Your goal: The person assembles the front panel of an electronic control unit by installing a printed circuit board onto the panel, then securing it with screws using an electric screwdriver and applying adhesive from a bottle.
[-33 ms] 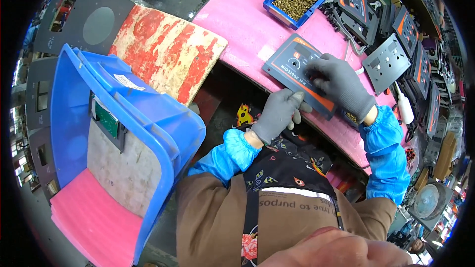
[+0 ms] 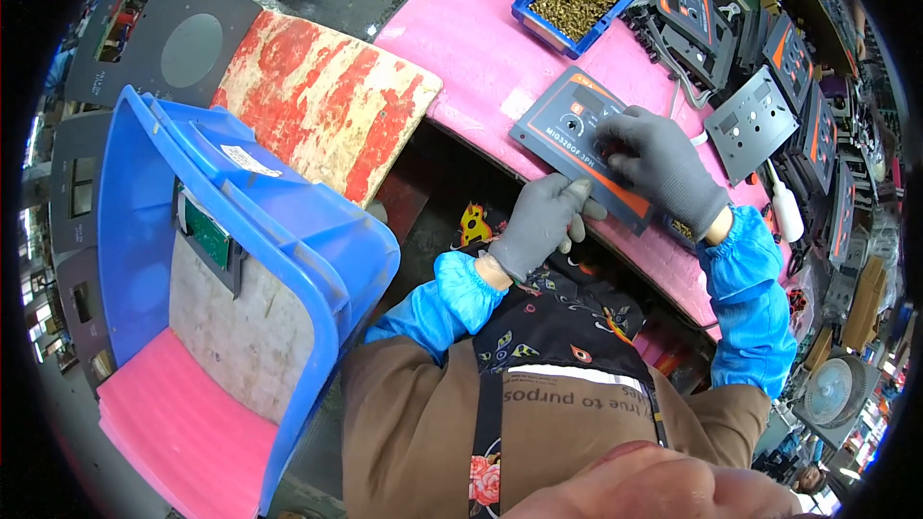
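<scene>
A dark grey front panel with an orange stripe, white markings and round holes lies tilted at the near edge of the pink-covered table. Grey knitted gloves cover both hands. At the panel's near edge, my left hand is closed, its thumb and fingers pinching the rim. Over the panel's right part, my right hand has its fingers curled down against the face. Whatever those fingertips hold, if anything, is hidden by the glove.
Beyond the panel stands a blue bin of small brass-coloured fasteners. Finished-looking panels and a bare metal plate lie to the right, near a white bottle. A large blue crate and a worn red board occupy the left.
</scene>
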The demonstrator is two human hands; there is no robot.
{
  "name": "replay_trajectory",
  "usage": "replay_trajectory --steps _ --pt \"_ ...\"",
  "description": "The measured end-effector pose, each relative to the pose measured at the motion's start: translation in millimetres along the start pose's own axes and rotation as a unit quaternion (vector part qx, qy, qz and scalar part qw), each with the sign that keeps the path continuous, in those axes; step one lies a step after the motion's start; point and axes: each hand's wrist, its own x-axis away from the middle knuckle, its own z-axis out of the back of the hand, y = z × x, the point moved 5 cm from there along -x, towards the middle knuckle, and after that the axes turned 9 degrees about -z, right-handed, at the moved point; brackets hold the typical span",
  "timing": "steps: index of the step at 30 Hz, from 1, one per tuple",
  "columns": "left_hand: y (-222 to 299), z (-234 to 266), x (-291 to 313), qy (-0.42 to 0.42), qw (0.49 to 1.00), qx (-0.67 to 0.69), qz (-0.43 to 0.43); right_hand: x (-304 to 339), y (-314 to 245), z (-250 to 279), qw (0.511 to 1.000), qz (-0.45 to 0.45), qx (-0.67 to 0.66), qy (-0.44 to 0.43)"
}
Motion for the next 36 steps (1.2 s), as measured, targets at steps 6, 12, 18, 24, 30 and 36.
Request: replay_trajectory --steps 6,12,18,24,30,36 --pt "-3 0 -2 -0.003 1.000 0.006 0.001 -3 2 -2 1.000 -0.026 0.004 0.007" --pt "-3 -1 -2 0.002 1.000 0.006 -0.006 -5 2 -2 0.999 -0.033 0.019 -0.007" --pt "0 -2 -1 0.007 1.000 0.003 -0.020 -6 6 -9 0.998 -0.033 0.055 -0.005" --pt "-1 0 -2 0.011 1.000 -0.001 -0.026 -10 6 -12 0.996 -0.033 0.077 -0.031" --pt "-12 6 3 -0.072 0.958 0.263 0.084 11 -24 -14 0.988 0.022 0.141 0.057" --pt "-9 21 10 -0.097 0.934 -0.247 -0.239 43 -69 -37 0.952 0.168 0.251 0.058"
